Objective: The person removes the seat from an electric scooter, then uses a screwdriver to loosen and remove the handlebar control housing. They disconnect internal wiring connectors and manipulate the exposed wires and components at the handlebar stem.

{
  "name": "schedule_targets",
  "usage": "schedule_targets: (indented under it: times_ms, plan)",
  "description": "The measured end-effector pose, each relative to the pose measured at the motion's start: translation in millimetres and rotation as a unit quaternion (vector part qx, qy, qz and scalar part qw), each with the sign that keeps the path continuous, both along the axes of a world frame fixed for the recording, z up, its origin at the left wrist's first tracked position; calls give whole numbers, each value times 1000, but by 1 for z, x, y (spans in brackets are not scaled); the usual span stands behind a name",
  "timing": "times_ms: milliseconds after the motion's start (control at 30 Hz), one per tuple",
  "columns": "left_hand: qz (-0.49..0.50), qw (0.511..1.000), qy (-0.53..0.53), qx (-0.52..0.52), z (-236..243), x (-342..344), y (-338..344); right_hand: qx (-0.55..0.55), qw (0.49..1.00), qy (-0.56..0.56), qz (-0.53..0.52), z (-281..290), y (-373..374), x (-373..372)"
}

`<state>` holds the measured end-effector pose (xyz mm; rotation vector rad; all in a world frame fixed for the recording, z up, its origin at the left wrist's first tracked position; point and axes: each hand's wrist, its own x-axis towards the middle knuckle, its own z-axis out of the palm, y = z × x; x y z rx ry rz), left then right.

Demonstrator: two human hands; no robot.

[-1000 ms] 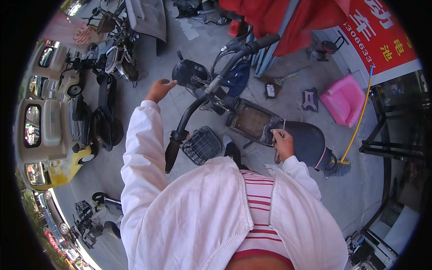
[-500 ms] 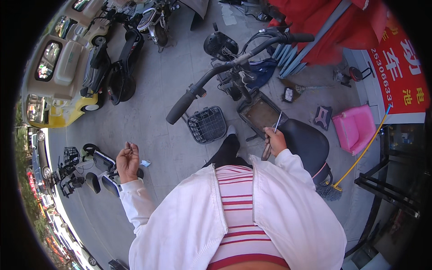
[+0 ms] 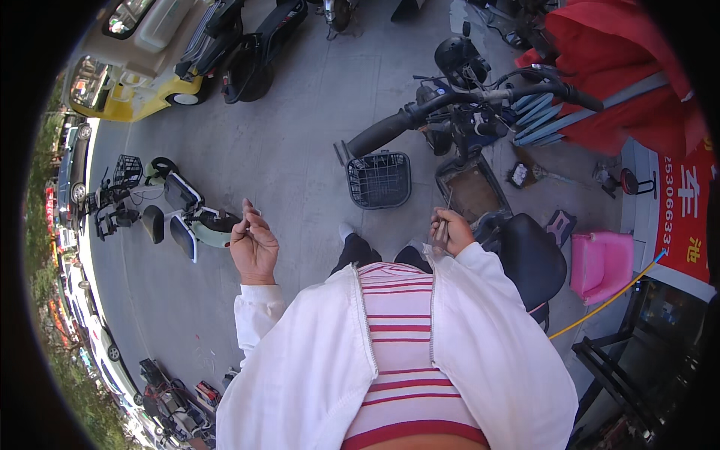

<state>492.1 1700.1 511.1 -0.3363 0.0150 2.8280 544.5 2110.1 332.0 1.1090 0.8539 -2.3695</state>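
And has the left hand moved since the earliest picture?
Yes. Judged against the basket, the left hand has moved lower in the view: before, it was above and left of the basket, now it is below and left.

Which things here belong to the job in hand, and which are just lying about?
Apparently in use:
Thin metal tool, held in the right hand
Black-seated scooter near that hand
Left hand: contents unclear

Apparently just about:
Pink armchair
Yellow pole
Black basket on the ground, role unclear
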Motion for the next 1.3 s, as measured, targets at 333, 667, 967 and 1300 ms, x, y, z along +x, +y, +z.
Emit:
schedule_targets:
  times_ms: [333,667,967,1300]
  plan:
    - [0,984,148,96,15,-45,-43,38,996,-78,3,-12,-73,-20]
    - [19,967,254,-20,28,-109,-206,60,996,-60,19,3,-222,-115]
    - [71,985,-110,-115,-8,-207,-293,87,990,-56,-94,12,-267,-188]
    - [26,929,-173,-328,-31,-406,-260,350,916,69,-183,12,-274,-366]
